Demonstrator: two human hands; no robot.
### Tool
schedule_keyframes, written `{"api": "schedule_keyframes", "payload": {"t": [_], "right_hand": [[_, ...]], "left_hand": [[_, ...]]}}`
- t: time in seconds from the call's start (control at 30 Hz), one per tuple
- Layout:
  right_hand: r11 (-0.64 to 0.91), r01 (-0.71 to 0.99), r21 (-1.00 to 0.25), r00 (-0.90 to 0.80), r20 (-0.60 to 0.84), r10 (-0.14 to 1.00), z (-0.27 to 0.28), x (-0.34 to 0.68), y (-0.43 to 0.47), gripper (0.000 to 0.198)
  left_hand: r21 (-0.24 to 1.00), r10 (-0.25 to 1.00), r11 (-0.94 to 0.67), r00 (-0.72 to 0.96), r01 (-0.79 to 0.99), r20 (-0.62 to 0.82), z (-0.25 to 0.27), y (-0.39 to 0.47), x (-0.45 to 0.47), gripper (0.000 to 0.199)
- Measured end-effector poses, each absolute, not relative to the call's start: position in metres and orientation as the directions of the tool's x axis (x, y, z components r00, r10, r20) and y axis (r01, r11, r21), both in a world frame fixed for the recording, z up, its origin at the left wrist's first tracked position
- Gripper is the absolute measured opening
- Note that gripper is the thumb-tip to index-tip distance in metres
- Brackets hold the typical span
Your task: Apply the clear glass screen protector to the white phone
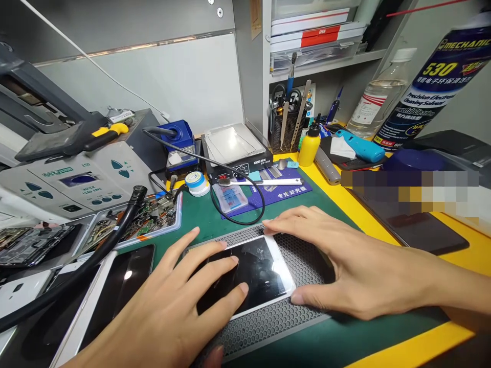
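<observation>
Counting from afar, I get one white-framed phone (258, 273) at six o'clock, lying on one honeycomb mat (264, 323). Two o'clock gives me one yellow bottle (309, 149), one spray can (422, 99). The phone's screen (253, 268) is black, glossy, flecked with pale marks. I've got the left hand (172, 301) spread loose over it, the right hand (364, 271) pinching its three-o'clock end between thumb and finger.

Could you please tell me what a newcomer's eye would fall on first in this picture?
Probably the white-framed phone at front centre, lying on a honeycomb-patterned mat, with the left hand spread over its left part and the right hand touching its right end. Next might come the large MECHANIC can at upper right.
</observation>
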State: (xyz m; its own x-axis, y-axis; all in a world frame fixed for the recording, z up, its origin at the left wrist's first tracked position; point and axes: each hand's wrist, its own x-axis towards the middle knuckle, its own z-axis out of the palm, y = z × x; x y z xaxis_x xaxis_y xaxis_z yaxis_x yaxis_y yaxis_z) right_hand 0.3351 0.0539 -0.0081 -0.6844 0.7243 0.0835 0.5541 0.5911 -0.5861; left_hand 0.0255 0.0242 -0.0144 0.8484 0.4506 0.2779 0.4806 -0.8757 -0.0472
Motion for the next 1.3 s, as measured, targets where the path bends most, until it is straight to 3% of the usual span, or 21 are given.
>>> {"api": "schedule_keyframes", "payload": {"t": [0.47,0.73,1.07,1.3], "right_hand": [[0.547,0.552,-0.629,-0.654,0.080,0.752,-0.0053,0.3340,0.0526,0.077],[0.610,0.495,-0.619,-0.704,0.126,0.699,-0.0027,0.3337,0.0553,0.063],[0.624,0.462,-0.630,-0.719,0.146,0.680,-0.0029,0.3336,0.0564,0.061],[0.617,0.485,-0.620,-0.699,0.149,0.700,-0.0039,0.3340,0.0557,0.056]], "left_hand": [[-0.062,0.428,-0.883,0.853,0.465,0.299,-0.0137,0.0268,0.0242,0.049],[-0.023,0.457,-0.875,0.840,0.483,0.292,-0.0173,0.0271,0.0230,0.041],[-0.054,0.454,-0.874,0.851,0.483,0.264,-0.0164,0.0267,0.0247,0.049],[-0.002,0.457,-0.880,0.847,0.475,0.271,-0.0137,0.0302,0.0310,0.048]]}}
